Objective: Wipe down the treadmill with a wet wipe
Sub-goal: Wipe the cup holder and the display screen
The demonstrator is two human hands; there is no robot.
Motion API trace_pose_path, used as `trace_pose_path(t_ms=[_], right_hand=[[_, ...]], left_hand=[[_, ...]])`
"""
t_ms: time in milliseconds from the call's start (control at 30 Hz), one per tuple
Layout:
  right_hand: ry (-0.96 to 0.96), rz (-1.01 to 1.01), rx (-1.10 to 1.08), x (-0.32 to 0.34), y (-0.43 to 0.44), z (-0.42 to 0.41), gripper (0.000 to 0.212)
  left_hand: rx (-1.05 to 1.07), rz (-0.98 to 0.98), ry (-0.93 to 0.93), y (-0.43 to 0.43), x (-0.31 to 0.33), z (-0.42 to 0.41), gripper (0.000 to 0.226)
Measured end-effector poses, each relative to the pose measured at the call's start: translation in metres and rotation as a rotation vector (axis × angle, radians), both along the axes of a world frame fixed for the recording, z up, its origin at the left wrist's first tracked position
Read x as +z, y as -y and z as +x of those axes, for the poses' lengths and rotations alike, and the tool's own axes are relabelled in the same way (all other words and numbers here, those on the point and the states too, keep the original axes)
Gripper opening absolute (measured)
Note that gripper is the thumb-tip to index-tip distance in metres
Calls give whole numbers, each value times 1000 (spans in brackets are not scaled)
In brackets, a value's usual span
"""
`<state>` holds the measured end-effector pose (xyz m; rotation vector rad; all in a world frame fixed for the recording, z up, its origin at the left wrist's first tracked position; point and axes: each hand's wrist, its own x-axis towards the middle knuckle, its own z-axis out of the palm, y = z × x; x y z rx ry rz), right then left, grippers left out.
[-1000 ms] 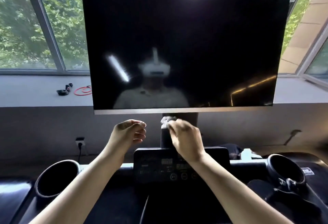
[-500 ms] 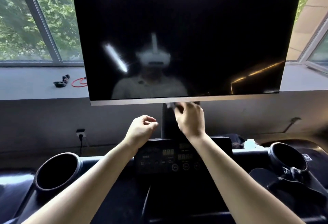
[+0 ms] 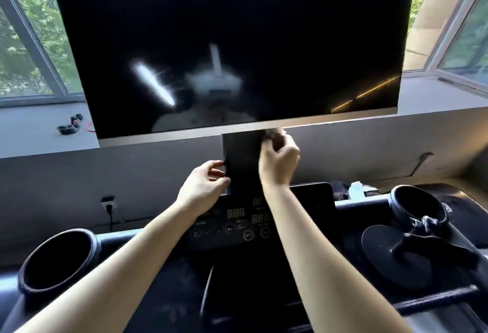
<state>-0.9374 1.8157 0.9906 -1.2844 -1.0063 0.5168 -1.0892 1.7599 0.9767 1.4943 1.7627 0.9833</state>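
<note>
The treadmill's large black screen [image 3: 237,29] fills the upper view, carried by a black post [image 3: 241,158] above the control panel [image 3: 232,224]. My right hand [image 3: 278,158] pinches a small white wet wipe [image 3: 274,132] against the right side of the post, just under the screen's silver lower edge. My left hand [image 3: 203,187] is at the post's left edge with its fingers curled; whether it grips the post I cannot tell.
Round black cup holders sit at the left [image 3: 58,261] and right [image 3: 420,206] of the console. A black disc-shaped object [image 3: 396,256] lies at the right. A white bottle [image 3: 356,190] stands behind the console. Small items [image 3: 71,124] lie on the window sill.
My right hand has carried the wipe up the post to the screen's lower edge. My left hand has moved right to the post's left side. The view has come closer.
</note>
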Motion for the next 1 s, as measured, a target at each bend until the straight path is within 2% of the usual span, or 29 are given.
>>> trace_pose_path(t_ms=[67,167,233,300,400,433,500,567,633,700,800,867,933,1000], right_hand=[[314,52,113,-5,11,-18,16],[862,14,350,-9,23,-21,17],[1030,-36,425,-11,27,-3,20],[937,-108,285,-11,27,22,24],[638,-253,46,-13,17,47,23],[627,-268,17,-14,16,41,23],[721,-186,45,-20,21,15,23],[888,-99,210,-24,32,-13,17],[1025,-99,344,-21,36,-18,13],[969,-127,288,-13,26,-3,18],[666,-160,96,0,14,23,25],[555,-156,74,3,12,25,24],[558,-196,82,-4,16,22,22],[732,-340,107,-15,25,25,22]], left_hand=[[-1,-5,16,0,-1,-1,44],[9,-14,25,0,-2,-2,31],[13,-23,18,1,-4,-2,29],[-3,-31,16,2,-4,-3,35],[-2,-28,-1,-2,-5,-2,40],[3,-31,-7,-2,-5,-2,42],[6,-40,-33,-2,-5,-2,41],[6,-43,-66,-1,-6,-3,37],[-8,-44,-111,1,-7,-2,32],[-23,-28,-161,4,-8,0,36],[-39,-20,-204,8,-6,1,41],[-49,-28,-212,10,-4,1,44],[-64,-36,-228,11,-4,1,47],[-83,-40,-261,12,-4,0,49]])
